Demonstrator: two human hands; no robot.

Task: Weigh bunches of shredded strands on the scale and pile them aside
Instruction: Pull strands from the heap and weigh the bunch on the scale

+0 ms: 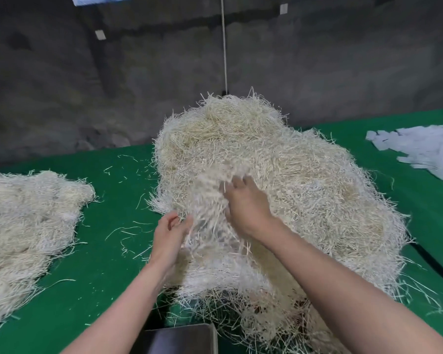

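Green worktop [100, 277] under everything, and right at my near edge sits a dark metal tray [177, 338], with stray strands hanging over its far right corner. Both my bare forearms reach forward over it.

Up to the hands now. My left hand [170, 233] is at the near left flank of the heap, its fingers [169, 217] curled and the thumb closing in, gripping the edge of a loose bunch [210, 200] of pale shredded strands. That bunch is blurred, lifted against the front face of the heap. My right hand [248, 203] lies back-up on the bunch's right side, fingers pushed in among the strands; whether they are clenched round it or just pressing, I can't tell.

Behind the hands rises the big heap [279, 154], a cream-coloured mound filling the middle of the worktop. Off to the left, well apart from it, lies a lower, flatter pile [23, 226] of the same strands. Between the two, loose single strands [128, 229] are scattered over the green.

Farther right, near the worktop's back edge, white paper slips [425, 149] are spread out. Beyond all that stands a rough grey wall [317, 60], with a pale cord [224, 47] hanging straight down to the heap's top.
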